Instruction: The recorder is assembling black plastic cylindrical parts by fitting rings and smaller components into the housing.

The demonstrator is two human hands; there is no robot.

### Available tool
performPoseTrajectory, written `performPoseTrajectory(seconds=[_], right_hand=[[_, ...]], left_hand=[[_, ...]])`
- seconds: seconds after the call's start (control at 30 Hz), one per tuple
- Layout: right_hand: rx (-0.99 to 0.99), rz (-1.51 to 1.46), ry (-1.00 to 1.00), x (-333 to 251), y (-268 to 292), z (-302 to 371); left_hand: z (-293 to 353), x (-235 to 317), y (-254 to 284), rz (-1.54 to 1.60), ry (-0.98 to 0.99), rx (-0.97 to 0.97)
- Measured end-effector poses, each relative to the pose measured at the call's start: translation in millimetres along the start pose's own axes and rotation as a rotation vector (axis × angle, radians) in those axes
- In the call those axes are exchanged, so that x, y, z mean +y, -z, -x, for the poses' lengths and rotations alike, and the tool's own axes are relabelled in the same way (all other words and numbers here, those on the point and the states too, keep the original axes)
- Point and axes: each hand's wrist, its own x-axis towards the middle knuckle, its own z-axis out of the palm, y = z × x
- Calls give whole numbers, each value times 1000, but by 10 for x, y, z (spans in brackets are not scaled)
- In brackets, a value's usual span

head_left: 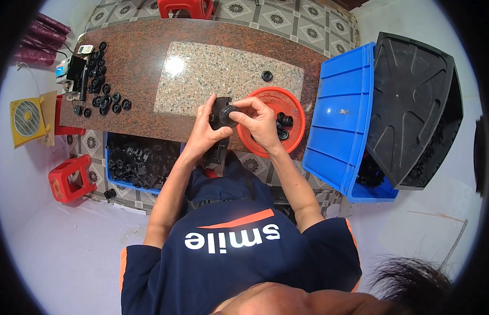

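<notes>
In front of my body, at the near edge of the table, my left hand (203,130) is closed around a black plastic part (219,105) with a flat, upright shape. My right hand (261,125) pinches a round black piece (228,116) between thumb and fingers and holds it against that part. Whether the two are joined cannot be seen. Just right of the hands, partly under my right wrist, sits a red plastic basket (300,113) with several small round black pieces (284,121) inside.
A loose black ring (267,76) lies on the table (134,58). Several black wheels (104,102) and a small device (71,71) are at the left. A blue crate (144,185) of black parts stands below, with blue (339,105) and black (407,100) bins at right and a red stool (71,178).
</notes>
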Motion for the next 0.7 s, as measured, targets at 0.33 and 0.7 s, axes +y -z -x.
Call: performPoseTrajectory(seconds=[0.33, 0.7], right_hand=[[20, -44, -6, 81, 42, 55], [-268, -79, -203, 162, 138, 59]], left_hand=[[24, 58, -58, -78, 39, 7], [107, 21, -188, 161, 14, -68]])
